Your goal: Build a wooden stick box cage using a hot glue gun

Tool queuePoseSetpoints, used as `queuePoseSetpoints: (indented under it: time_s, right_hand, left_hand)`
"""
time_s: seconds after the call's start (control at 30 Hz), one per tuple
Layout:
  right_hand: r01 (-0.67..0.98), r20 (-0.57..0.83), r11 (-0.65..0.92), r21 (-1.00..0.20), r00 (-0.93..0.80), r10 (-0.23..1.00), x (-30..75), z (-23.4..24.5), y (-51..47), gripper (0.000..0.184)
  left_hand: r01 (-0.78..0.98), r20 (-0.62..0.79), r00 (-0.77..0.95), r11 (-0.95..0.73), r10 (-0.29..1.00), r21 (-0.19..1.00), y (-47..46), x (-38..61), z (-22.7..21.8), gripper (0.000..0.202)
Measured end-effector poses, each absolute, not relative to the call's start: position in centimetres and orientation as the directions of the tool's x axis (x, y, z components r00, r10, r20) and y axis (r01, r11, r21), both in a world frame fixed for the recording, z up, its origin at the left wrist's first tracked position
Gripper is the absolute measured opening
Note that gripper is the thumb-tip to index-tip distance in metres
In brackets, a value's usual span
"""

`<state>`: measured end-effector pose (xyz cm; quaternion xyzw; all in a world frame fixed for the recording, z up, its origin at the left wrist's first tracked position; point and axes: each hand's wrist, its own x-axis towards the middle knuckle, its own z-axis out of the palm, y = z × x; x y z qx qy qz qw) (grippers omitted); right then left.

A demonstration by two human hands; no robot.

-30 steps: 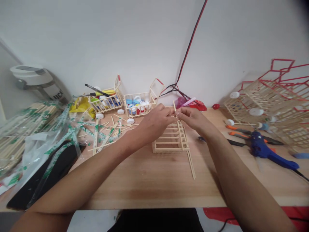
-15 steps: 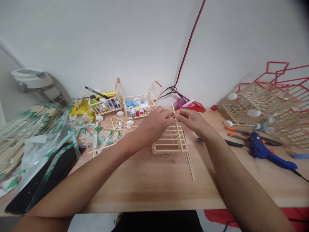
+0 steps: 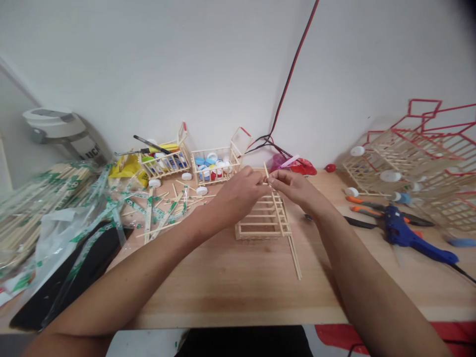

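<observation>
My left hand [image 3: 238, 194] and my right hand [image 3: 293, 187] meet above the middle of the wooden table [image 3: 230, 282]. Both pinch a thin wooden stick [image 3: 266, 171] that pokes up between their fingertips. Directly below them a small frame of glued sticks [image 3: 265, 218] lies on the table, its far end hidden by my hands. Two loose long sticks [image 3: 294, 255] run from the frame's right side toward me.
A blue glue gun [image 3: 407, 234] and orange-handled pliers [image 3: 375, 210] lie at the right, before large stick cages with red trim [image 3: 420, 158]. Two small stick baskets with bottle caps [image 3: 213, 162] stand at the back. Chopstick wrappers and plastic bags [image 3: 55, 208] cover the left. Red and black wires [image 3: 286, 89] hang down the wall.
Both hands stay pinched together on the stick over the frame, with only slight finger shifts. The view has drifted a little downward.
</observation>
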<state>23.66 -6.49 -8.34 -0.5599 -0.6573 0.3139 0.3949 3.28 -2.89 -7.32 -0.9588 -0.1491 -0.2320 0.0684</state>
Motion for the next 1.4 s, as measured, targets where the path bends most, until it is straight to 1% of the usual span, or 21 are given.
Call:
queuePoseSetpoints:
  time_s: [0.1, 0.2, 0.3, 0.4, 0.47, 0.63, 0.8, 0.9, 1.07, 1.17, 1.23, 1.4]
  right_hand:
    - [0.478, 0.164, 0.175, -0.861, -0.064, 0.984, 23.6, -8.4, -6.5, 0.025]
    - [0.476, 0.157, 0.158, -0.865, -0.041, 0.987, 23.7, -8.4, -6.5, 0.029]
    - [0.485, 0.165, 0.134, -0.864, 0.02, 0.986, 24.0, -8.3, -6.6, 0.033]
    - [0.503, 0.18, 0.113, -0.857, 0.086, 0.98, 24.5, -8.0, -6.7, 0.032]
    - [0.509, 0.18, 0.104, -0.854, 0.102, 0.978, 24.7, -7.8, -6.7, 0.031]
    - [0.507, 0.179, 0.107, -0.855, 0.095, 0.979, 24.9, -7.9, -6.6, 0.029]
    - [0.522, 0.215, 0.132, -0.843, 0.1, 0.972, 25.0, -8.1, -6.3, 0.028]
    - [0.537, 0.236, 0.153, -0.83, 0.089, 0.968, 25.0, -8.2, -6.1, 0.028]
    - [0.53, 0.264, 0.189, -0.826, 0.068, 0.962, 25.3, -8.7, -5.8, 0.029]
    - [0.52, 0.281, 0.206, -0.829, 0.068, 0.957, 25.7, -9.0, -5.7, 0.029]
    - [0.518, 0.29, 0.212, -0.829, 0.074, 0.954, 26.0, -9.2, -5.5, 0.028]
    - [0.533, 0.297, 0.212, -0.819, 0.078, 0.952, 26.3, -9.7, -5.3, 0.025]
  left_hand:
    - [0.31, 0.478, 0.844, -0.949, 0.245, -0.062, -2.9, 3.3, -7.4, 0.022]
    - [0.315, 0.48, 0.841, -0.947, 0.25, -0.059, -2.9, 3.3, -7.4, 0.022]
    - [0.313, 0.484, 0.838, -0.949, 0.253, -0.045, -2.8, 3.2, -7.3, 0.023]
    - [0.319, 0.501, 0.826, -0.947, 0.26, -0.034, -2.8, 3.0, -7.0, 0.024]
    - [0.329, 0.512, 0.816, -0.944, 0.268, -0.03, -2.6, 2.9, -6.9, 0.025]
    - [0.345, 0.502, 0.815, -0.938, 0.289, -0.019, -2.2, 2.8, -7.0, 0.026]
    - [0.3, 0.503, 0.823, -0.954, 0.263, 0.008, -2.0, 2.8, -7.3, 0.024]
    - [0.296, 0.503, 0.826, -0.955, 0.254, -0.005, -1.9, 2.9, -7.1, 0.023]
    - [0.323, 0.482, 0.83, -0.946, 0.279, -0.009, -1.2, 3.6, -5.8, 0.026]
    - [0.296, 0.46, 0.848, -0.955, 0.262, -0.001, -0.3, 4.2, -5.1, 0.025]
    - [0.283, 0.436, 0.862, -0.959, 0.259, 0.01, 0.4, 4.5, -5.0, 0.024]
    - [0.314, 0.398, 0.868, -0.949, 0.298, 0.026, 1.1, 4.8, -5.1, 0.022]
